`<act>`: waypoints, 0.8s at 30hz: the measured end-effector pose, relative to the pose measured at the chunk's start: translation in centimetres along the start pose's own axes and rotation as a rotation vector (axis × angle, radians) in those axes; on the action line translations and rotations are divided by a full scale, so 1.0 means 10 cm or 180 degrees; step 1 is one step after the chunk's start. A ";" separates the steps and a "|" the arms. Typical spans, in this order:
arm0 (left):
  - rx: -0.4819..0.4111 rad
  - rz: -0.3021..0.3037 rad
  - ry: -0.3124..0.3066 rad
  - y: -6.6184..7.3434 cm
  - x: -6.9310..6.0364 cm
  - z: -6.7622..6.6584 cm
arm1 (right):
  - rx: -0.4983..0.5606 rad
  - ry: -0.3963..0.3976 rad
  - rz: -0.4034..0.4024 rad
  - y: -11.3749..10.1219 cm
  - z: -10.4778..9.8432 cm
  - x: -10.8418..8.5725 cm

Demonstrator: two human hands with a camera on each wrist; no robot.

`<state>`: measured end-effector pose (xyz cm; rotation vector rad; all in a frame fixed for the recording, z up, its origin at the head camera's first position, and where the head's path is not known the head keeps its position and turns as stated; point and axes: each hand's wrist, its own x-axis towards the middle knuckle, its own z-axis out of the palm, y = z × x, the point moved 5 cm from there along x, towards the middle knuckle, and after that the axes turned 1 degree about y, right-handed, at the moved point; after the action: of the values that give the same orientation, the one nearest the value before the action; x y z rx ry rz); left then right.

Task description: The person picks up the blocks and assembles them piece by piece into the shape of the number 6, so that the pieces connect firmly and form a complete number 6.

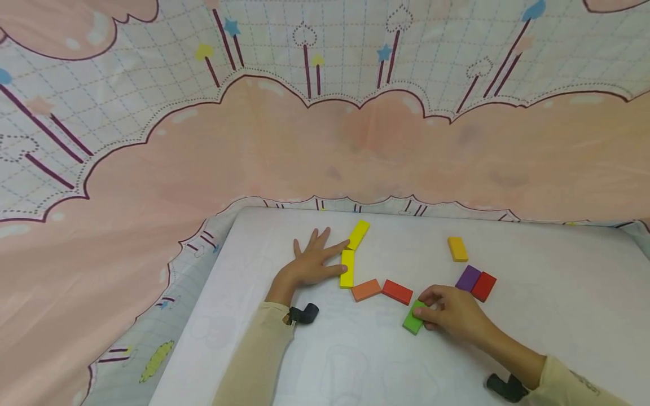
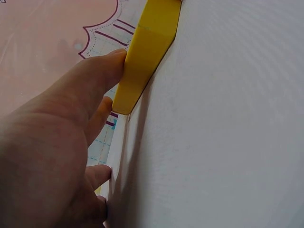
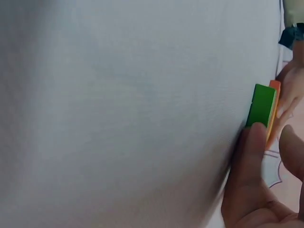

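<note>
In the head view my left hand (image 1: 310,265) has its fingers spread, the thumb touching a yellow block (image 1: 347,273) and the index finger at a second, slanted yellow block (image 1: 359,234). The left wrist view shows the thumb tip against the side of a yellow block (image 2: 147,47). My right hand (image 1: 454,313) pinches a green block (image 1: 413,318) between thumb and fingers. That green block (image 3: 261,104) also appears at the right edge of the right wrist view. Between the hands an orange block (image 1: 366,290) and a red block (image 1: 398,292) lie in a bent line.
Behind the right hand lie a purple block (image 1: 468,278) and a red block (image 1: 484,286), side by side. A yellow-orange block (image 1: 457,248) lies farther back. The white tabletop (image 1: 254,237) ends at a patterned cloth (image 1: 330,152) at the back and left.
</note>
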<state>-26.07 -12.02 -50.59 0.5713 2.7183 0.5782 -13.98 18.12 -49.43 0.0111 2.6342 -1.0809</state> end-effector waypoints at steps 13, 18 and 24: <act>0.0052 -0.0017 -0.0017 -0.01 -0.01 0.02 | -0.0914 0.0244 -0.0295 -0.05 0.12 -0.14; 0.0023 0.0001 0.0014 -0.02 0.00 0.03 | -0.1007 0.0288 -0.0359 -0.08 0.16 -0.17; 0.0035 0.0028 0.0042 -0.04 0.01 0.05 | -0.1019 0.0249 -0.0367 -0.10 0.19 -0.19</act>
<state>-26.11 -12.15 -51.18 0.5847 2.7343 0.5715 -11.77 16.30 -49.50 -0.1711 2.8788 -0.6915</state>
